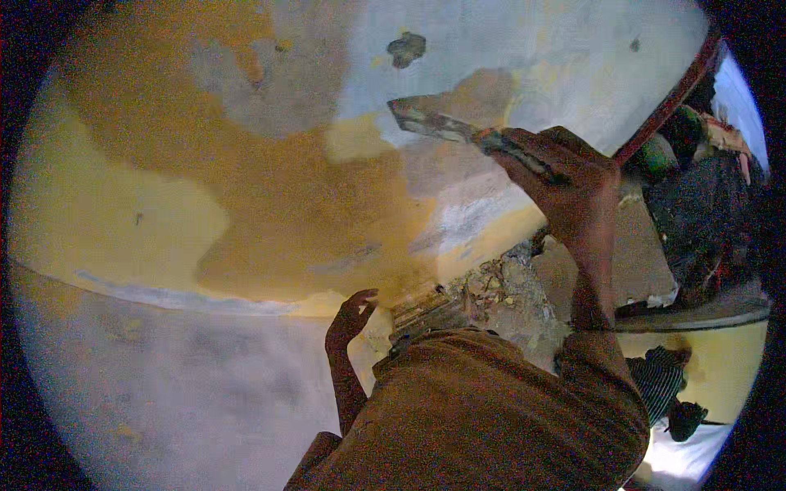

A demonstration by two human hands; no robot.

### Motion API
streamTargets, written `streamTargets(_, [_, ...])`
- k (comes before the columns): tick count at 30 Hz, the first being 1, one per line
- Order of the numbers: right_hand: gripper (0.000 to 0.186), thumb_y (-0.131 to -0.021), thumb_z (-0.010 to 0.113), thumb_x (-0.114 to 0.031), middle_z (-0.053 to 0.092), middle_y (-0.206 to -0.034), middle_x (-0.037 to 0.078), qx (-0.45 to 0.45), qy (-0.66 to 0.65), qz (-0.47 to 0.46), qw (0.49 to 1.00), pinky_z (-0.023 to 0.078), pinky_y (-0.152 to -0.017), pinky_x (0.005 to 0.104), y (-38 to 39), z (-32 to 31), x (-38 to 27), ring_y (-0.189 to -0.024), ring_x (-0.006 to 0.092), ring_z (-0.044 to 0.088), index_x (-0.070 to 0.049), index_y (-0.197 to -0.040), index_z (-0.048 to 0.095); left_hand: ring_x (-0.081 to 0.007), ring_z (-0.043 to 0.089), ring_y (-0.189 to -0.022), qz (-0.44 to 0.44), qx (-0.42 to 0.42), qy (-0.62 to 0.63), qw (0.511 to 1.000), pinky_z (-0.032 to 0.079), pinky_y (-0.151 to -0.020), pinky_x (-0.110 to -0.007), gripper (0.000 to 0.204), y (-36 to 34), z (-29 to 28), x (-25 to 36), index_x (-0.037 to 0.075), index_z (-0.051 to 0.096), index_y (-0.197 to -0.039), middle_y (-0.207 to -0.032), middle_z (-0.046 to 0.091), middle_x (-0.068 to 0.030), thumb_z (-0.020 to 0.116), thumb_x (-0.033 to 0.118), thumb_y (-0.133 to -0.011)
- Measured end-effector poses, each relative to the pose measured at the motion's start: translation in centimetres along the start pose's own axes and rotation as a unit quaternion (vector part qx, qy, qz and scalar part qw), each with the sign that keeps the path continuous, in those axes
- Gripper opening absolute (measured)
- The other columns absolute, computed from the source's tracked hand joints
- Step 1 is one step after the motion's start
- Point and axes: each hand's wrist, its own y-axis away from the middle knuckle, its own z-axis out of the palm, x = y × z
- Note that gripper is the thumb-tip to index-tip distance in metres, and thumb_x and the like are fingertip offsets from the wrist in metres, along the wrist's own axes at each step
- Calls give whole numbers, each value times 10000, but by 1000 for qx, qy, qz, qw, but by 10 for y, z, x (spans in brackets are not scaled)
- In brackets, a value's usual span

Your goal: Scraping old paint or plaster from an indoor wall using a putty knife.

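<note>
In my right hand (565, 168) is a flat scraper (434, 121), its widened end smeared with whitish and grey streaks. My fingers wrap around its handle, and its far end points left over a patchy wall (303, 172). That end lies against the wall or just off it; I cannot tell which. Blotches of orange-brown, yellow and pale grey-blue cover the wall surface. Lower down, my left hand (354, 317) is near the wall's lower yellow edge, with its fingers loosely curved and apart, holding nothing.
Flakes and rubble (495, 290) lie below the wall, beside a flat brown sheet (634, 258). A dark red edge (671, 102) bounds the wall at upper right. Dark, cluttered items (704, 213) and a striped cloth (659, 385) are on the right.
</note>
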Motion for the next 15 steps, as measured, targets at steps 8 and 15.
streamTargets(8, [277, -826, 851, -85, 766, -930, 88, 1, -48, 44, 998, 589, -644, 308, -6, -3, -8, -766, 181, 743, -103, -1099, 806, -268, 702, -1130, -120, -33, 2, 992, 546, -965, -441, 368, 11, -10, -22, 101, 649, -1337, -1314, 703, -103, 661, 305, -1031])
streamTargets(15, [274, -814, 859, -102, 758, -923, 86, -6, 10, 58, 998, 598, -642, 319, -5, 8, 0, -760, 183, 741, -102, -1082, 804, -265, 711, -1049, -17, -17, -20, 1000, 545, -929, -420, 354, -34, -12, -21, 69, 651, -1328, -1288, 712, -112, 654, 273, -1039])
